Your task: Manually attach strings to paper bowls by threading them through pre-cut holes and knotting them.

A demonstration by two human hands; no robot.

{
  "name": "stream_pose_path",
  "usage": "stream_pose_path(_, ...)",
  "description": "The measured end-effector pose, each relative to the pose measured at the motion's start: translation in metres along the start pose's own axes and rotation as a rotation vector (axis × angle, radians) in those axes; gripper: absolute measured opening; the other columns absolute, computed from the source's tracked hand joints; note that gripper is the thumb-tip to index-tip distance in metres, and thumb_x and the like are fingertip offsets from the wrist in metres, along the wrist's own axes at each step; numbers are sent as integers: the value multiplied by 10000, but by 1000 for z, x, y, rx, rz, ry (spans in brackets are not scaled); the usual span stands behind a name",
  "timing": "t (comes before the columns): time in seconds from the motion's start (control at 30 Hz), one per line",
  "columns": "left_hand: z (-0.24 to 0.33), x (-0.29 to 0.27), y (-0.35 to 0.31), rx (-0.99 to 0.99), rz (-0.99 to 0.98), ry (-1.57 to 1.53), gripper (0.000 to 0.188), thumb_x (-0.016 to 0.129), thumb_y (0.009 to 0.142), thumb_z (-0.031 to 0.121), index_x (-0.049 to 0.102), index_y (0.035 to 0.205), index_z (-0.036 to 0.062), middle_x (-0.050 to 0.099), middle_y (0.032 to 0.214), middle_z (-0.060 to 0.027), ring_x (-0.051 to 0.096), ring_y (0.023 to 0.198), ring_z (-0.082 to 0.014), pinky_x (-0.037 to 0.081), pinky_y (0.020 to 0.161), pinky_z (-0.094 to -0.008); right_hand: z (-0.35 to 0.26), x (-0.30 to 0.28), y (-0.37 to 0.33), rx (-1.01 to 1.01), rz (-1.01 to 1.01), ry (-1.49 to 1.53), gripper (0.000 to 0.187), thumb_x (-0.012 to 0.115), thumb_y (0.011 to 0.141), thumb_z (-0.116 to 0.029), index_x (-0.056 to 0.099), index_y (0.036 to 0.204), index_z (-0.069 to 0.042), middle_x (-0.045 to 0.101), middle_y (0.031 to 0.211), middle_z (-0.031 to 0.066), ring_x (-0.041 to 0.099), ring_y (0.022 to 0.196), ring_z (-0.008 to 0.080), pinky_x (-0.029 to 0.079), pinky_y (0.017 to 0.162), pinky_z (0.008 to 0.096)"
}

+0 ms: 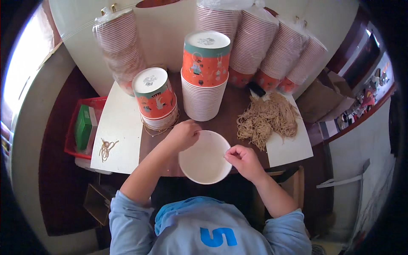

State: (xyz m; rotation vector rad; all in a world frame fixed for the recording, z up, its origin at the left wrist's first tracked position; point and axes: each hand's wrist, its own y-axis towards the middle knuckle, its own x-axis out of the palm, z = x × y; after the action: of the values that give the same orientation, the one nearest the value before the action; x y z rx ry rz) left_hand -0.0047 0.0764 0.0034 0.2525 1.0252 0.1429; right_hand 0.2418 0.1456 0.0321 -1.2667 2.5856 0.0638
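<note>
A white paper bucket [205,157] is held at the near edge of the table, its open mouth facing up toward me. At its far left rim my left hand [185,135] grips with bent fingers, the fingertips partly hidden. My right hand [245,161] pinches the right rim between thumb and forefinger; anything small within that pinch cannot be made out. Beyond my left hand, a short upside-down stack of orange and green printed paper buckets [156,100] has thin cords around its base. Beside it rises a taller upside-down stack of buckets [205,93].
A tangled heap of tan cords [267,121] lies to the right, with a black object [256,89] behind it. One small bundle of cord [107,149] rests at the left. Plastic-wrapped bucket stacks [250,42] line the back. A red crate [72,136] holds a green box [85,125].
</note>
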Motion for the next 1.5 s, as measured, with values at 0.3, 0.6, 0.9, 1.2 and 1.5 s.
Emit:
stream_pose_path(0.3,54,3,-70,-640,245,-437,330,596,756,105,611,1058,-27,644,786,-169,631,684,-238,508,671,-328,-2,24,35,-25,-63,-141,141,636,807,-139,637,824,1,634,723,62,564,636,101,464,591,272)
stream_pose_path(0.6,77,31,-103,-728,403,-720,444,570,762,71,527,1198,-4,591,764,-75,536,628,-124,457,599,-260,11,55,58,145,-268,-201,115,629,813,-131,651,819,-18,627,740,21,556,682,77,464,607,257)
stream_pose_path(0.9,95,39,-110,-790,464,-1002,507,531,831,37,352,1305,35,578,924,-77,568,664,-107,476,520,-220,19,68,55,-13,-237,-197,138,616,764,-146,666,789,-20,660,713,111,633,647,185,495,605,324)
stream_pose_path(1.2,92,29,-111,-804,414,-1129,381,507,939,162,398,1268,3,589,917,-69,552,642,-90,454,531,-216,5,69,55,64,-337,-237,153,628,808,-166,664,836,-20,656,741,46,590,685,97,485,632,272)
stream_pose_path(1.5,64,27,-114,-781,445,-958,219,496,946,108,573,1096,-31,624,856,-54,589,677,-86,501,606,-215,10,74,62,38,-304,-183,174,631,787,-171,665,841,-10,658,741,71,609,694,123,489,644,297)
